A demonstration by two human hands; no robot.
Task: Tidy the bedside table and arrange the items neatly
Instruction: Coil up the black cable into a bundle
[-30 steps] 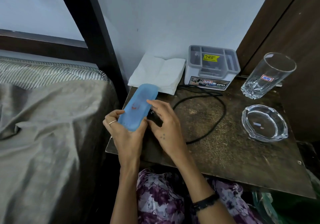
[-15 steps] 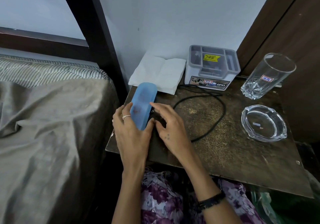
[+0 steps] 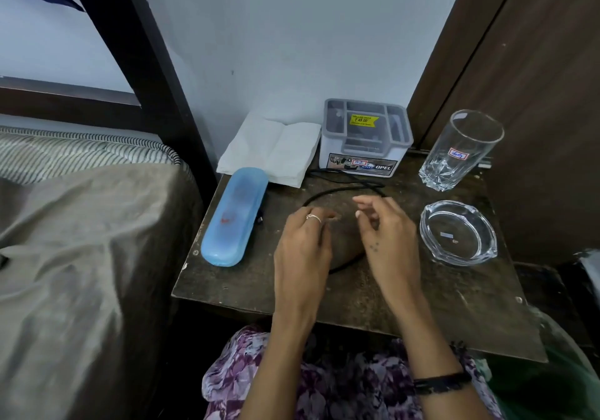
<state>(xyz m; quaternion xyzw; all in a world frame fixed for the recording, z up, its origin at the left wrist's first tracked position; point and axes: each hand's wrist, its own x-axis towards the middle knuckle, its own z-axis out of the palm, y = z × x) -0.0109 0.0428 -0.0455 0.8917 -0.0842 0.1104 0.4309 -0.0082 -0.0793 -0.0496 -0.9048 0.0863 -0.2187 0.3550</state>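
A long blue plastic case (image 3: 234, 216) lies flat along the left edge of the dark wooden bedside table (image 3: 422, 309), with no hand on it. My left hand (image 3: 303, 244) and my right hand (image 3: 388, 234) hover side by side over the table's middle, fingers loosely curled and apart, holding nothing. Both sit above a loop of black cable (image 3: 328, 192), which they partly hide. At the back stand a folded white napkin (image 3: 276, 150) and a grey organiser box (image 3: 365, 139). A clear tumbler (image 3: 461, 150) and a glass ashtray (image 3: 457, 233) are on the right.
A bed with a brown sheet (image 3: 81, 257) presses against the table's left side, with a dark bedpost (image 3: 152, 62) behind. A brown wooden panel (image 3: 535, 95) rises at the right. A white wall is at the back. My patterned lap is below the front edge.
The blue case was held up in my left hand, then laid down at the table's left edge and let go. Both hands have shifted right to the middle over the cable.
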